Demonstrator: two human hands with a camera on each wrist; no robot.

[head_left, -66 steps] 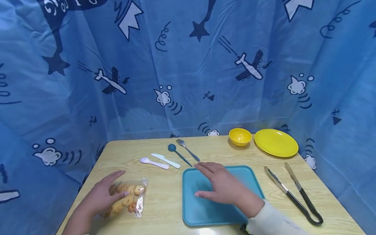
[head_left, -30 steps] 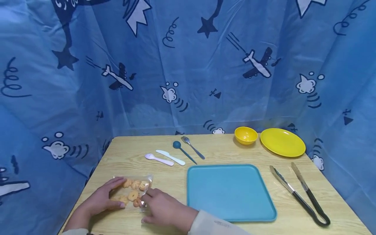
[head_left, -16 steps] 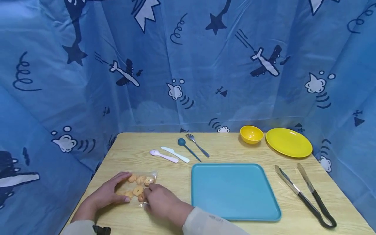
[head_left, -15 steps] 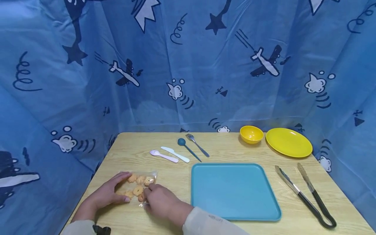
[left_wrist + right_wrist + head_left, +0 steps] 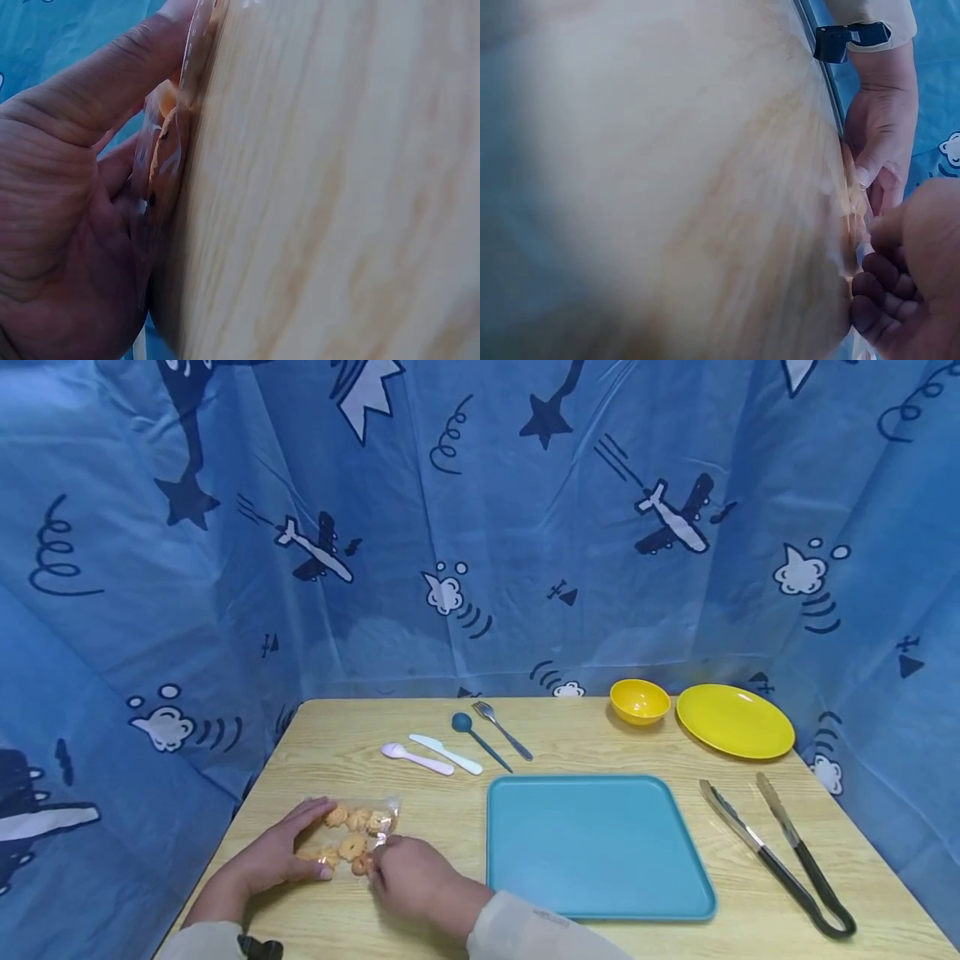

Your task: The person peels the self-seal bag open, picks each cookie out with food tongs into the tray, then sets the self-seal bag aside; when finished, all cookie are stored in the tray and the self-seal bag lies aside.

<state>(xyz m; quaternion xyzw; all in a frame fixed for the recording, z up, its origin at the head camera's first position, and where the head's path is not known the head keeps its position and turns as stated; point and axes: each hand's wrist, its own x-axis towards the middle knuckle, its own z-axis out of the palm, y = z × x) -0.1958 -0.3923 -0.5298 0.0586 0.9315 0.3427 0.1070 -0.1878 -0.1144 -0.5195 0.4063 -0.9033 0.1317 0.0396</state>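
A clear bag of cookies (image 5: pixel 354 847) lies at the near left of the wooden table. My left hand (image 5: pixel 272 857) grips the bag's left side, thumb on the near edge and fingers toward the far edge. Seen from the left wrist, the left hand (image 5: pixel 67 165) curves about the clear wrap, with a cookie showing inside. At the bag's right edge, my right hand (image 5: pixel 416 877) pinches the plastic with its fingers curled in. In the right wrist view that right hand (image 5: pixel 907 277) has its fingers folded close beside the bag, and its fingertips are partly hidden.
A blue tray (image 5: pixel 600 847) lies right of the bag. Behind are a lilac spoon (image 5: pixel 417 759), a pale knife (image 5: pixel 446 754), a dark blue spoon (image 5: pixel 482 743) and a fork (image 5: pixel 502 732). A yellow bowl (image 5: pixel 640 702), yellow plate (image 5: pixel 735 722) and tongs (image 5: pixel 795 868) are at the right.
My right hand has moved left from over the tray to the bag's right edge and now pinches it. My left hand has settled onto the bag's left side. The view has shifted slightly.
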